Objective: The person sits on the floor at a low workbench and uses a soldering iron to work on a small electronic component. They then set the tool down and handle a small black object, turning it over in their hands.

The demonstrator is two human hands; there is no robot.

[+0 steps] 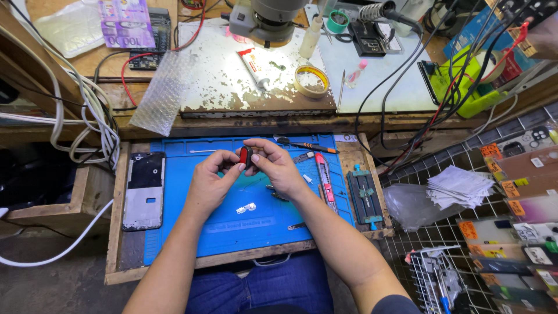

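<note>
Hands meet over the middle of a blue work mat (192, 232) laid on the counter (116, 261), and both pinch one small red and black part (245, 157) between them. The left hand (210, 185) comes in from seven o'clock, its thumb and forefinger closed on the part's left side. The right hand (278, 168) comes in from five o'clock, its fingertips curled shut around the part's right edge. The part is held in the air just above the mat, upright between the two thumbs.

Below the hands, at six o'clock from the part, a small silver metal piece (246, 207) lies flat on the mat. At nine o'clock, well apart from the hands, a phone frame (144, 191) with its back open rests along the mat's left edge. At twelve to one o'clock, a screwdriver (307, 145) with an orange tip lies near the mat's top edge. At three o'clock a red and white utility knife (324, 181) lies lengthwise, and just beyond it sits a black clamp holder (364, 196) with teal knobs. Farther up, at twelve o'clock, a roll of tape (311, 81) sits on a worn white board (221, 81).
</note>
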